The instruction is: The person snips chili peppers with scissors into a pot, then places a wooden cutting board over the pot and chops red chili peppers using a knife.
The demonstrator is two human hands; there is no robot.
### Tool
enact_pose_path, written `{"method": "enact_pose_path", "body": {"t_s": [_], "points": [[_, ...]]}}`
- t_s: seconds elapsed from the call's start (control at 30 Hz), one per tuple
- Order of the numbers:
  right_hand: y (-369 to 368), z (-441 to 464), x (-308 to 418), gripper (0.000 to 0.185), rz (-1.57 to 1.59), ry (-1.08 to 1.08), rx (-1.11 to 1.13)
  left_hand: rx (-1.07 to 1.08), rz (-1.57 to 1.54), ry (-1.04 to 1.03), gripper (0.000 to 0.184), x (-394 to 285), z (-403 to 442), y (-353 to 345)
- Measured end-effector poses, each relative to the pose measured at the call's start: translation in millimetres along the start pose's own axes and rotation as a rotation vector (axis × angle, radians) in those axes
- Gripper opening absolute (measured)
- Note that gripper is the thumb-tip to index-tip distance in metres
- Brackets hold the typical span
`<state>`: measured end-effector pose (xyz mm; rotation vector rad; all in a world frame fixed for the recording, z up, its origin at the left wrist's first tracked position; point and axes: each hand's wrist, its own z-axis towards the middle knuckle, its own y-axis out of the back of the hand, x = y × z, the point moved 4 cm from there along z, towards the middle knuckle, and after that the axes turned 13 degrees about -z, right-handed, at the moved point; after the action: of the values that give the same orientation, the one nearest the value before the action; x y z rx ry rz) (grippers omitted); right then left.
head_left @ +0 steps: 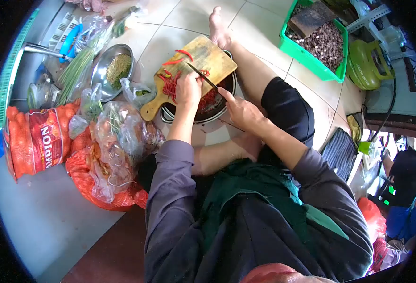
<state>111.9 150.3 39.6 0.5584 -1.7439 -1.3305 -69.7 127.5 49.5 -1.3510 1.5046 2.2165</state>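
A wooden cutting board (pixel 212 49) with a handle rests across a pot (pixel 169 116), partly covering it. Chopped red pieces show in the pot below. My left hand (pixel 188 88) is on the board, its fingers closed and pressed down on red chilies; the fingertips are partly hidden. Next to that hand lies a pile of red chilies (pixel 168 86), with a few more chilies (pixel 172 62) farther up the board. Gripped in my right hand (pixel 243 111) is a knife (pixel 203 77), its dark blade slanting over the board close to my left fingers.
A metal bowl (pixel 128 61) of chopped ingredients stands to the left, beside long green stalks (pixel 78 70) and plastic bags (pixel 118 137). Red mesh sacks (pixel 43 139) lie nearer. A green crate (pixel 314 66) and gas cylinder (pixel 364 63) stand at right. Another person (pixel 406 181) appears far right.
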Motion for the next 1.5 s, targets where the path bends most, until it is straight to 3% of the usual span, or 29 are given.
{"method": "enact_pose_path", "body": {"t_s": [0.1,0.23,0.37,0.5,0.67,0.77,0.8,0.87,1.07,1.33,1.5], "points": [[-13,26,7,0.060,-0.062,-0.011,0.087,0.046,0.079,0.011,0.012,8,4,-4],[-10,57,6,0.056,0.028,0.010,0.000,-0.030,0.041,-0.021,0.012,9,2,1],[7,14,2,0.054,0.037,0.012,0.012,-0.035,-0.005,-0.048,0.014,18,1,0],[-21,13,1,0.056,-0.041,0.007,0.041,-0.008,-0.036,-0.048,0.015,16,3,2],[-24,51,-1,0.049,0.024,0.045,-0.111,-0.009,-0.080,-0.001,0.015,21,1,1],[4,22,4,0.046,0.125,0.046,-0.064,-0.054,-0.003,-0.051,0.016,17,-2,4],[14,12,9,0.048,0.098,-0.012,0.058,-0.041,-0.008,-0.053,0.017,15,-3,5],[-5,4,4,0.051,0.058,-0.015,0.047,-0.034,-0.016,-0.100,0.018,21,-3,1],[-7,47,21,0.057,-0.068,-0.049,0.178,0.049,0.046,-0.124,0.019,24,-2,2],[-10,6,5,0.056,0.005,0.102,-0.080,0.017,0.077,-0.014,0.019,18,-11,10],[-17,25,20,0.059,-0.102,0.026,0.038,-0.035,-0.007,-0.110,0.017,34,-6,3]]}}
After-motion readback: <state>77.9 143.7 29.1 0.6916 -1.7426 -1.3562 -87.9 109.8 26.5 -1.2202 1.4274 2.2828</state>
